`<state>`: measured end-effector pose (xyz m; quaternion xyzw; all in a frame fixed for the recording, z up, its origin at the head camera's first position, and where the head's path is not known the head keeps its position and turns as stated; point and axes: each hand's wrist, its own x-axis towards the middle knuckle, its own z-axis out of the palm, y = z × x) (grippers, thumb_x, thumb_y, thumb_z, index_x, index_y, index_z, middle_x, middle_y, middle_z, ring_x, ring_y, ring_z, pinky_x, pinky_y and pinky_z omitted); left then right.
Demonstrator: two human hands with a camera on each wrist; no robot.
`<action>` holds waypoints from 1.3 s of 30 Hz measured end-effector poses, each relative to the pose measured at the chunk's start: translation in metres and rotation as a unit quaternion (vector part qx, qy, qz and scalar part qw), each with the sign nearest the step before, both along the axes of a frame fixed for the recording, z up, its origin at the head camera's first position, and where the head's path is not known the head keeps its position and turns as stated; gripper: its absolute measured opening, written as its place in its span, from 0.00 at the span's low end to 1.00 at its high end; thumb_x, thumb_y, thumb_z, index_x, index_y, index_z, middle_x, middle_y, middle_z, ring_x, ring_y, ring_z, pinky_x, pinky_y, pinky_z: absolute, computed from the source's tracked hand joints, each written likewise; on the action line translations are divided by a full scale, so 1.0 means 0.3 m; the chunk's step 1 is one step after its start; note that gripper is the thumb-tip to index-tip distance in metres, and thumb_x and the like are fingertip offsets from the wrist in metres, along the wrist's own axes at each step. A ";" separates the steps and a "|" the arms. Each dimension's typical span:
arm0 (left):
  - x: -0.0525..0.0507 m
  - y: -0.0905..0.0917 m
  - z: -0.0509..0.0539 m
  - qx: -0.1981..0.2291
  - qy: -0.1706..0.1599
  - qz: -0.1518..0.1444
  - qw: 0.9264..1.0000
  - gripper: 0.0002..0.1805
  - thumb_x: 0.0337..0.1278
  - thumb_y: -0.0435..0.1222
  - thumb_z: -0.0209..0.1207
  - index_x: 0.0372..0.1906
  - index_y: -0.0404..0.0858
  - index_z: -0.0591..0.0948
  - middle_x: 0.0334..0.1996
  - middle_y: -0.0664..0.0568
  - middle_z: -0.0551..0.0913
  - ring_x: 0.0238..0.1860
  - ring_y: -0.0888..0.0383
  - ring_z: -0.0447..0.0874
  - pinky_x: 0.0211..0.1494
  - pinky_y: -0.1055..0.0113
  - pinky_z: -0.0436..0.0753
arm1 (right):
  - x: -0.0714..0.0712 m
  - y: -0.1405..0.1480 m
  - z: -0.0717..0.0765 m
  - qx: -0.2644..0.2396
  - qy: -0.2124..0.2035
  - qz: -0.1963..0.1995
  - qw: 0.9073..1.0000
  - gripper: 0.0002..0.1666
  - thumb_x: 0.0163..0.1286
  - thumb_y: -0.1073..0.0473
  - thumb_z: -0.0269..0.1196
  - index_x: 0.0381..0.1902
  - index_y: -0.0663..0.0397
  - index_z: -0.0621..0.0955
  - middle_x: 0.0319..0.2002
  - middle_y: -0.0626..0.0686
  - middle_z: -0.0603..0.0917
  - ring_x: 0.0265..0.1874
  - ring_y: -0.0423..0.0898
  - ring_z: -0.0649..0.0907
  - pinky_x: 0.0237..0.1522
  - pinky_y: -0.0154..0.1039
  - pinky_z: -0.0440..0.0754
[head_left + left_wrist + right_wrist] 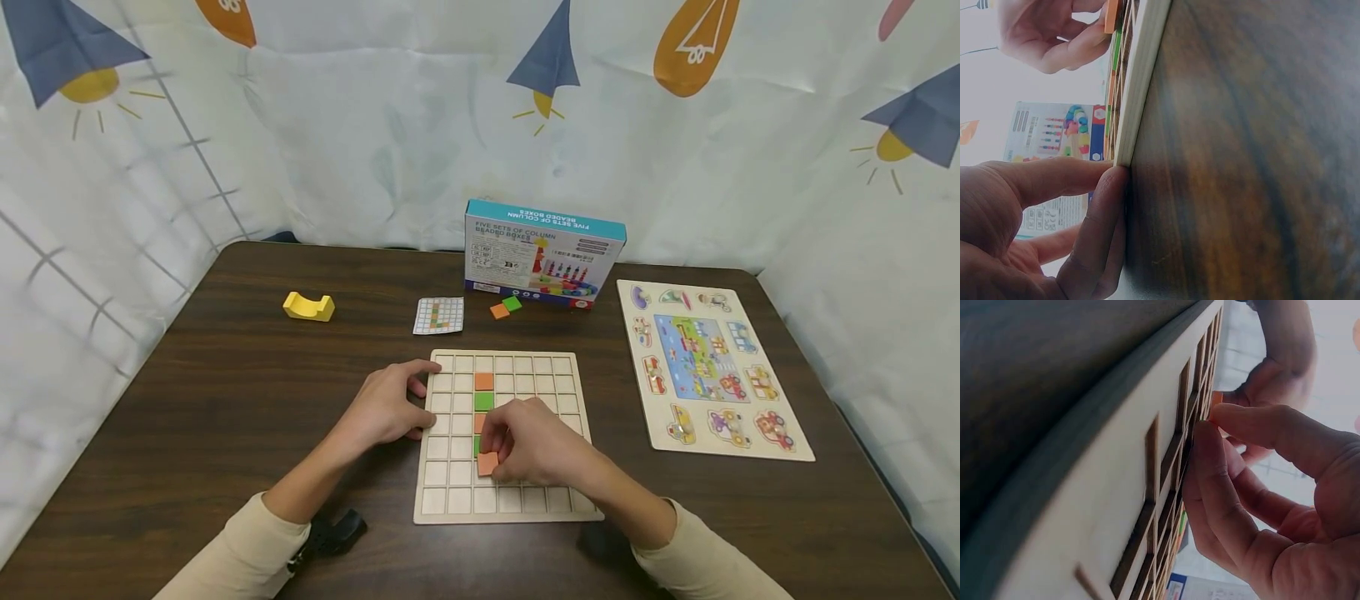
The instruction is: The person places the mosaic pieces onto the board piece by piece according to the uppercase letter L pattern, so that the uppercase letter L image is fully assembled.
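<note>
Right hand [536,442] — pinching orange tile [487,464] over grid board [510,517] | left hand [386,404] — loosely spread, touching its edge

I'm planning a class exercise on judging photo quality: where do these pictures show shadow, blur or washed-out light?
Head view: fairly evenly lit, with a soft dark shadow on the table beside the right sleeve; left wrist view: table blurred and streaky, curtain washed out; right wrist view: dim table, the board's near edge out of focus.

Tiles [483,401] alternate orange and green; board [460,450] is pale beige, gridded; table [187,417] dark brown, grained; block [308,311] yellow; curtain [375,167] white, blue lamps [547,62], orange bulbs [693,71].
</note>
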<state>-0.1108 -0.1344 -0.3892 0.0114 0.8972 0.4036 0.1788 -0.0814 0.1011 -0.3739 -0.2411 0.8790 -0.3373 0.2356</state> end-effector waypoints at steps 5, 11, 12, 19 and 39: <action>0.001 0.001 0.000 -0.003 0.002 0.000 1.000 0.38 0.46 0.25 0.71 0.68 0.42 0.79 0.43 0.43 0.81 0.19 0.60 0.86 0.25 0.65 0.88 | 0.009 -0.007 0.004 0.005 -0.001 0.007 1.000 0.15 0.48 0.69 0.80 0.30 0.51 0.85 0.24 0.48 0.82 0.25 0.39 0.78 0.28 0.32 0.77; -0.002 0.002 -0.001 -0.005 0.000 0.002 1.000 0.38 0.47 0.25 0.72 0.68 0.43 0.78 0.44 0.44 0.81 0.19 0.60 0.86 0.26 0.65 0.88 | 0.016 -0.012 0.006 0.007 0.010 0.010 1.000 0.16 0.47 0.70 0.80 0.29 0.52 0.84 0.24 0.49 0.82 0.23 0.39 0.78 0.28 0.31 0.78; -0.003 0.002 -0.002 -0.006 -0.001 0.002 1.000 0.38 0.47 0.25 0.72 0.68 0.43 0.78 0.44 0.44 0.81 0.19 0.60 0.86 0.26 0.65 0.88 | 0.017 -0.013 0.005 0.008 0.011 0.011 1.000 0.16 0.47 0.70 0.80 0.29 0.52 0.84 0.24 0.48 0.82 0.23 0.38 0.78 0.28 0.31 0.78; 0.000 0.001 0.000 -0.003 0.001 0.000 1.000 0.38 0.46 0.25 0.71 0.68 0.42 0.78 0.44 0.43 0.81 0.19 0.60 0.86 0.25 0.65 0.88 | 0.021 -0.018 0.002 0.022 0.021 0.014 0.999 0.16 0.48 0.70 0.79 0.29 0.50 0.83 0.23 0.46 0.81 0.23 0.36 0.77 0.28 0.30 0.77; -0.002 0.000 0.002 -0.002 0.004 -0.003 1.000 0.39 0.46 0.24 0.70 0.69 0.42 0.78 0.44 0.42 0.81 0.19 0.60 0.87 0.25 0.65 0.88 | 0.018 -0.016 0.000 0.017 0.028 0.014 0.999 0.13 0.50 0.66 0.79 0.28 0.49 0.85 0.24 0.43 0.81 0.25 0.35 0.78 0.30 0.30 0.78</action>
